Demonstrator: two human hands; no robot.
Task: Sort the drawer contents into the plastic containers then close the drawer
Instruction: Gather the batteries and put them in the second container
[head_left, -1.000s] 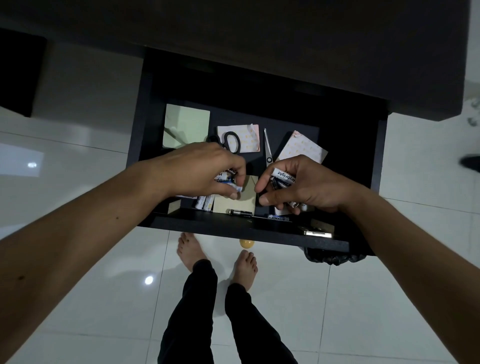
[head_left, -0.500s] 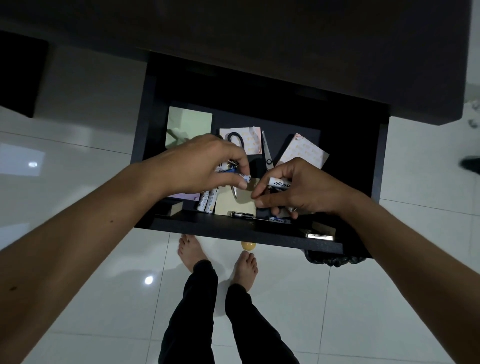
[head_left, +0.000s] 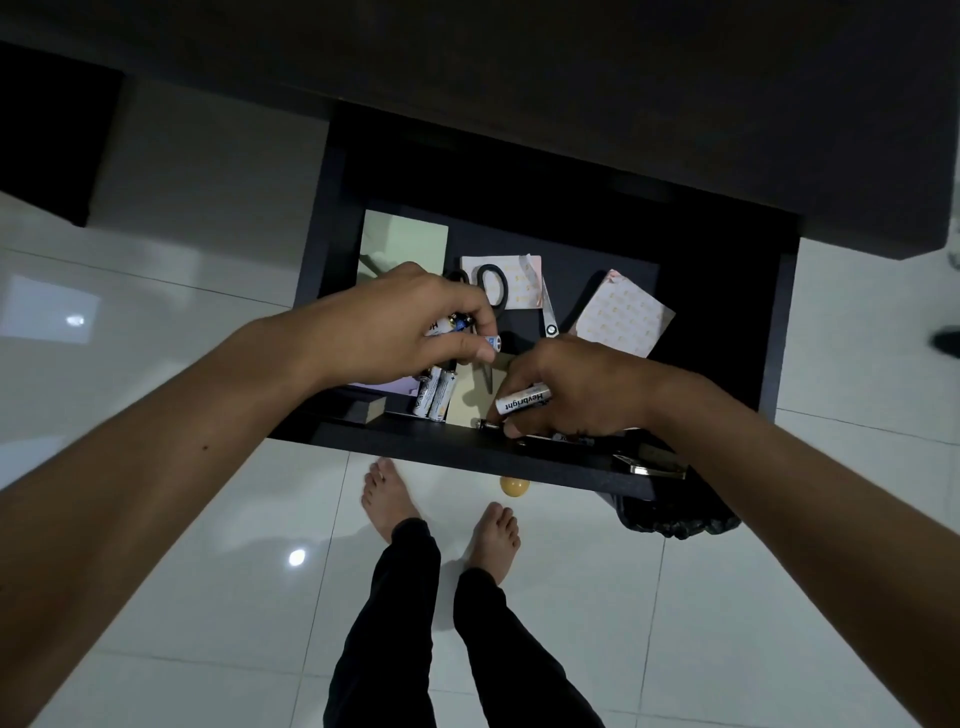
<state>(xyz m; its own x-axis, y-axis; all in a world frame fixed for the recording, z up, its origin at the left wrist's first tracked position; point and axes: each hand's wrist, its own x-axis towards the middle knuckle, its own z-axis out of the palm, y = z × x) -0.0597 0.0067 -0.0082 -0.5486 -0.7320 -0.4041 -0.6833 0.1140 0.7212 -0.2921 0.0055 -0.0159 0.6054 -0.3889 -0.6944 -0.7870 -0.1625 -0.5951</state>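
Note:
The black drawer stands open below a dark desk. My left hand hovers over its near left part, fingers closed on a few white batteries. My right hand is low at the drawer's front edge, holding a white battery marked Hevbright while its fingertips touch a small dark battery on the drawer floor. Two more white batteries lie under my left hand. Black-handled scissors lie behind my hands. No plastic container is visible.
A pale green note pad, two patterned pink papers, a tan pad and a small dark block lie in the drawer. A brass item sits at the front right. My bare feet stand on white tiles by a yellow ball.
My right hand has dropped toward the drawer's front edge with its battery, fingers reaching a dark battery. My left hand has lifted slightly and keeps its batteries.

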